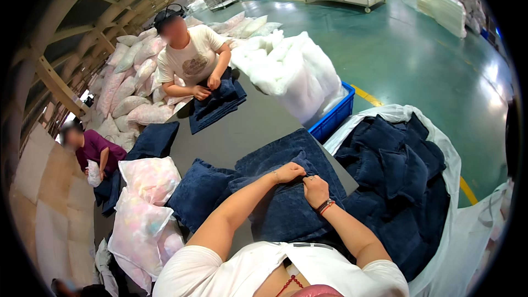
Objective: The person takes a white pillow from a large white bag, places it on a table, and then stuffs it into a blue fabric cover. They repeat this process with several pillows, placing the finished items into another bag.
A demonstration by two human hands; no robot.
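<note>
Navy fabric covers [288, 214] lie in a flat stack on the grey table [264, 119] before me. My left hand [290, 172] pinches the upper edge of one navy cover, knuckles up. Close beside it, my right hand [316, 191] grips the same edge, the two hands almost touching. Whatever lies between the fingertips is too small to make out. A plump navy cushion [202, 192] rests to the left of the stack. Further left are white, translucent cushion inserts [144, 218] with pastel filling showing through.
Across the table a co-worker [192, 57] handles folded navy covers [218, 103]. Another person [97, 150] holds a small white bundle at far left. White wadding [297, 66] fills a blue crate [336, 111]. At right, navy cushions [396, 165] fill a large white-lined container.
</note>
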